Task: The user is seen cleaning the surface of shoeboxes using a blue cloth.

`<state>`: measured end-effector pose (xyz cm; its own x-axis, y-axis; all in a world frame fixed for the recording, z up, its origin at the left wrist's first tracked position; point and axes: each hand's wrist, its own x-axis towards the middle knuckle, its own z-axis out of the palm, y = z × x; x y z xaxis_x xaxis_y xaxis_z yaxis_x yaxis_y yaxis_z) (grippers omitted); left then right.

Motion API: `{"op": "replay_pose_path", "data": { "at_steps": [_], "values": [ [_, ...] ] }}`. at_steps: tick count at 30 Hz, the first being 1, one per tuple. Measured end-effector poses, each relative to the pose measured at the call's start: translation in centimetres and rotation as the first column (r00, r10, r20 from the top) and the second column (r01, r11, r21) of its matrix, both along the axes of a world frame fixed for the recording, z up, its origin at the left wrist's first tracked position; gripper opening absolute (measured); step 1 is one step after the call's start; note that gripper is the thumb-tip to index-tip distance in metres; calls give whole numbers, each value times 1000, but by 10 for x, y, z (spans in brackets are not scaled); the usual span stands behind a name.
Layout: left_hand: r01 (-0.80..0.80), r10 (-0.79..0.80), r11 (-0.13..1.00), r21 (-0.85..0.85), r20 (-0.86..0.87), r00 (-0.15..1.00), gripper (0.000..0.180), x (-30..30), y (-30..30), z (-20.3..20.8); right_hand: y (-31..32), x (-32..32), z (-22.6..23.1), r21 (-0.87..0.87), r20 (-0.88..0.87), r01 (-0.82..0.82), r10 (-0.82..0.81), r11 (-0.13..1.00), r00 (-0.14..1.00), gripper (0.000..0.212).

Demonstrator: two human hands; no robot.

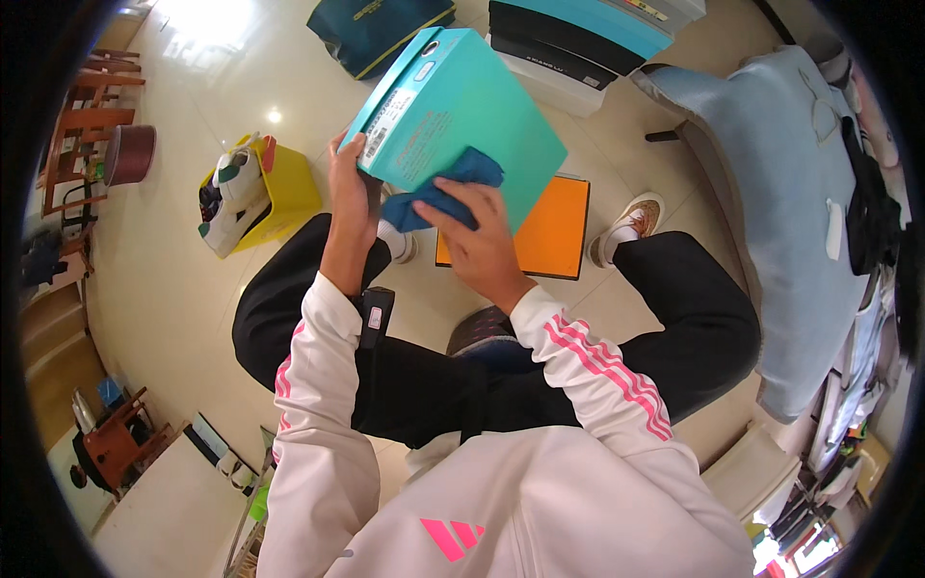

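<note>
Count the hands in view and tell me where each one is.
2: the left hand holds the teal box at its left edge; the right hand holds the blue cloth against it. No other hand shows.

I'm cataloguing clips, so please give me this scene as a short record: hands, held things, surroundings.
left hand: gripping the side of a teal box
right hand: holding a blue cloth against the box's printed face
box position: raised and tilted, partly overlapping an orange rectangular item in view
orange item: on the floor, between the feet
left side: yellow container with shoes in it
far side: dark bag, stacked boxes
</note>
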<state>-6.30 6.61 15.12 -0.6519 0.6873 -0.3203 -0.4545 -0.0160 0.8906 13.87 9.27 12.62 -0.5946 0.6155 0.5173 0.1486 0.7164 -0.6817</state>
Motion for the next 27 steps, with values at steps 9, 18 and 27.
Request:
{"op": "replay_pose_path", "data": {
  "at_steps": [9,18,27],
  "values": [
    [6,-6,1000,14,12,1000,46,-2,2,-3,-5,45,-73,-288,64,431,-432,855,899,44],
    [61,-61,998,-9,-27,998,44,1,1,6,-1,24,-43,-406,59,471,-492,783,869,40],
    [9,-9,1000,16,-17,1000,45,8,2,13,42,-46,61,-253,-151,149,-191,956,970,43]
  ]
}}
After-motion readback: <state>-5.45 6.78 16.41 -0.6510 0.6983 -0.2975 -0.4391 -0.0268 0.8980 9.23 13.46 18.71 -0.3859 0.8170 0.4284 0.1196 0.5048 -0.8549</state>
